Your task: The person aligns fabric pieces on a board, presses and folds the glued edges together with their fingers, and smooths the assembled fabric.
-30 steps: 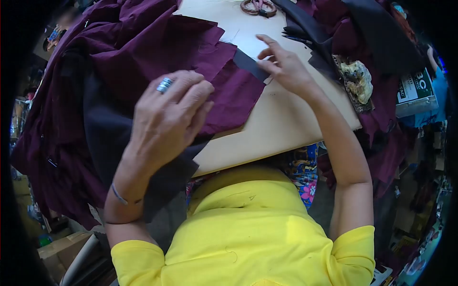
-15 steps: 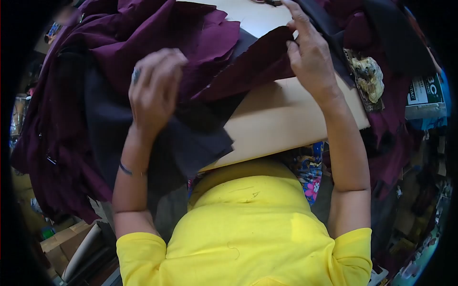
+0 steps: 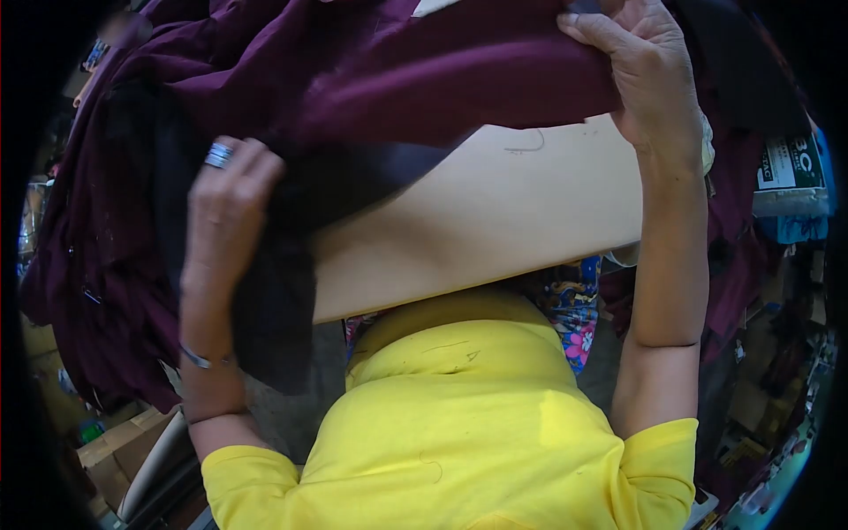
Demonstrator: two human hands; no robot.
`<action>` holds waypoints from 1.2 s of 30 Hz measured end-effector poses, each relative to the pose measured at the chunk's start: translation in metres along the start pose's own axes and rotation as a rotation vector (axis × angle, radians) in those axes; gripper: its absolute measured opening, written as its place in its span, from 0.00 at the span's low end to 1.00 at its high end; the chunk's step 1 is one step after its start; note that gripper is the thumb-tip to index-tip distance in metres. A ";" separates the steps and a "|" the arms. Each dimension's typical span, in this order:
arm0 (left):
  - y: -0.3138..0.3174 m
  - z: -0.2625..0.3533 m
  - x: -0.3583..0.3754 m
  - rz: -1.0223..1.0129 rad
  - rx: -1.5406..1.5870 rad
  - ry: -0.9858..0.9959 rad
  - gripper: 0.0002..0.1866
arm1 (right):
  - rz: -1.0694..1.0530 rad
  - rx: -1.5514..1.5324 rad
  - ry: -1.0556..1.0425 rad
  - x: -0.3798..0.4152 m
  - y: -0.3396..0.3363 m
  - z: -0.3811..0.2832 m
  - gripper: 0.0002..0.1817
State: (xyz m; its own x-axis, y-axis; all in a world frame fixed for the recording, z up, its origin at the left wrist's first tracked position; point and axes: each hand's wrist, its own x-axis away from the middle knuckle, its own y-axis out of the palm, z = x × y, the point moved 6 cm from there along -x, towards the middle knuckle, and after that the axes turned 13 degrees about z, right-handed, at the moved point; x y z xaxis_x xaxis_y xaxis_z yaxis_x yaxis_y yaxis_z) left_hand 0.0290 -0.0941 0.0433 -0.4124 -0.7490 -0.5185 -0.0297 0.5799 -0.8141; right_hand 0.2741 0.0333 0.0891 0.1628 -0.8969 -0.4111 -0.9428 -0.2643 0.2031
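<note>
At the upper right, my right hand [image 3: 654, 84] pinches the edge of a maroon cloth piece [image 3: 495, 75] between thumb and fingers. The cloth stretches leftward from it across the tabletop [image 3: 512, 203]. On the left, my left hand [image 3: 225, 203], with a ring on one finger, is closed on a black cloth [image 3: 283, 238]; its fingertips are partly hidden in the folds. This black cloth lies under the maroon one and hangs over the table's front edge.
More maroon cloth [image 3: 115, 256] is heaped and draped at the left. Dark and maroon cloth [image 3: 742, 79] also lies at the right, near a green-and-white labelled box [image 3: 786, 172]. Cardboard [image 3: 115, 450] stands low at the left. My body is close to the table's front edge.
My right hand has moved right and up, drawing the maroon cloth out across the table. My left hand has gone left and down, and the black cloth has shifted left, baring more tabletop.
</note>
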 end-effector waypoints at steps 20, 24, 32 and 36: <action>0.061 -0.013 -0.013 0.092 0.010 -0.126 0.24 | 0.165 0.474 -0.061 -0.014 -0.048 0.091 0.28; 0.057 -0.011 -0.011 -0.010 0.073 -0.184 0.23 | -0.013 0.583 -0.075 0.004 -0.007 0.057 0.42; 0.005 0.041 -0.042 0.309 0.173 -0.116 0.29 | -0.125 0.018 0.087 0.008 0.016 0.050 0.41; 0.009 0.070 -0.066 0.575 0.148 -0.096 0.22 | -0.102 0.041 -0.170 0.014 0.055 -0.002 0.37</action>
State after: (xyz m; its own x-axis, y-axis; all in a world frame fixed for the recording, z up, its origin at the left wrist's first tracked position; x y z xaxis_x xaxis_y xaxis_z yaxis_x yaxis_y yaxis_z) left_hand 0.1195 -0.0613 0.0522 -0.2407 -0.3580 -0.9022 0.3036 0.8551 -0.4203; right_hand 0.2247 0.0055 0.0966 0.2098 -0.7929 -0.5721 -0.9355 -0.3329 0.1184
